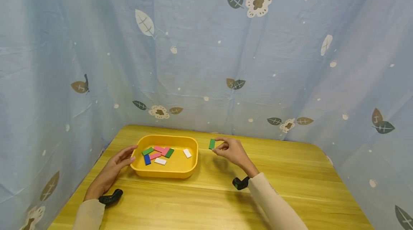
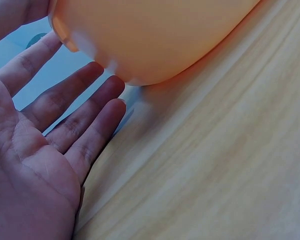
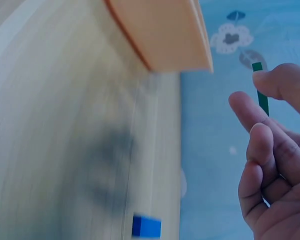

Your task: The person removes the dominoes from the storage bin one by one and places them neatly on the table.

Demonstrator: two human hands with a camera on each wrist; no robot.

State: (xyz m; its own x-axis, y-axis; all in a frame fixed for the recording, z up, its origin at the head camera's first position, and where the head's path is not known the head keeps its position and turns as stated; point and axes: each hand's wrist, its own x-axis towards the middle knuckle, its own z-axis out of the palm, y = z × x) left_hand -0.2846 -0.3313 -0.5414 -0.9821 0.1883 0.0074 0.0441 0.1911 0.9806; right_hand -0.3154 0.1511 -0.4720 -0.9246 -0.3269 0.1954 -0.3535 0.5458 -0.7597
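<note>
My right hand [image 1: 233,151] pinches a thin green block [image 1: 212,144] between thumb and fingertips, above the table to the right of the yellow tray [image 1: 164,174]. Seen edge-on in the right wrist view, the green block [image 3: 262,95] is a narrow strip under the thumb. My left hand [image 1: 111,172] rests at the tray's left end. In the left wrist view its fingers [image 2: 85,122] reach fairly straight to the tray's outer wall. Inside the tray lie several flat blocks: pink [image 1: 155,156], white [image 1: 160,161], blue [image 1: 147,159] and green [image 1: 169,153].
A blue block [image 3: 146,226] on the wooden table [image 1: 180,205] shows in the right wrist view. Behind the table hangs a blue patterned curtain [image 1: 200,68]. Each wrist wears a black device, one on the left [image 1: 110,197] and one on the right [image 1: 240,183].
</note>
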